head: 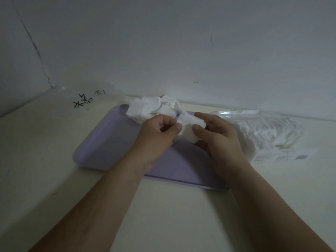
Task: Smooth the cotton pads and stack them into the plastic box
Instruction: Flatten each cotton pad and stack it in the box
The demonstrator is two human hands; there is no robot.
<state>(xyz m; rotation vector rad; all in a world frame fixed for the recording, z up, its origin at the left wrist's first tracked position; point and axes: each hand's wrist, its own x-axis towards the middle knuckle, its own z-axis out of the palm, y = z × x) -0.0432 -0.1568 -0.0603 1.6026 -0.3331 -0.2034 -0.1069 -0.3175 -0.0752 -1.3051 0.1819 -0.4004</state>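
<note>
Head view: we hold one cotton pad over the lilac tray, with the left hand and right hand each pinching an edge between thumb and fingers. To flatten it well, we should draw the edges apart gently without tearing, then lay it square on the stack in the plastic box at right. The loose pile lies at the tray's far edge.

purple tray: far edge under pads | plastic box label: print unreadable | forearms: cut off below
</note>
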